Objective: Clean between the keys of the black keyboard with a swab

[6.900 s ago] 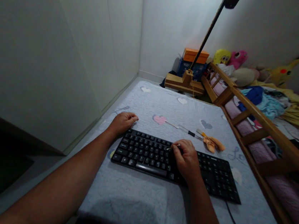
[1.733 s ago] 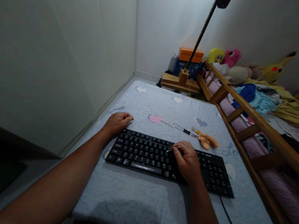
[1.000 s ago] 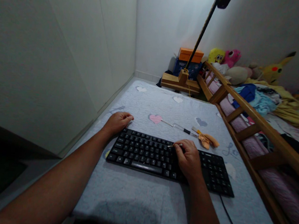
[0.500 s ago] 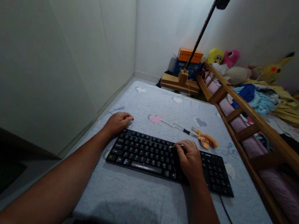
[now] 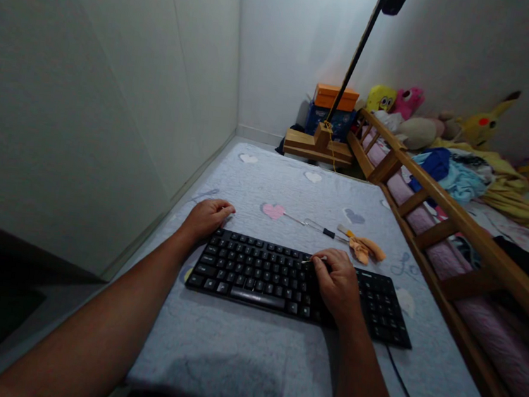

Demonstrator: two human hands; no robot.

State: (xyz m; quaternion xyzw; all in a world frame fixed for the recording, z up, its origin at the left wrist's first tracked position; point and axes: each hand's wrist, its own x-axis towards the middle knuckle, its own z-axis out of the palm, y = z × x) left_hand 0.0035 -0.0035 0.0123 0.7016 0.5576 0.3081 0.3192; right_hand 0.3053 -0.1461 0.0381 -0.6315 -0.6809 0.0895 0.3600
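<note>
Left hand: at the keyboard's far left corner, fingers curled and tips drawn together; whether anything is between them cannot be told (image 5: 209, 218)
Right hand: over the keys just left of the number pad, thumb and forefinger pinching the stick (image 5: 337, 282)
Stick (image 5: 306, 261): thin, pale-tipped, pointing left above the upper keys; whether it touches them is unclear
Keyboard (image 5: 251, 275): black, flat on the bench (image 5: 227, 357), long side across it
Cord (image 5: 408, 388): black, running from the keyboard's near edge, right part
Wire tool (image 5: 329, 232): beyond the keyboard, thin metal with a black grip
Brush (image 5: 345, 231): yellow band, beside the wire tool, its far end hidden at the rag
Rag (image 5: 367, 251): orange, bunched, right of the wire tool
Rail (image 5: 454, 214): wooden, along the bench's right side
</note>
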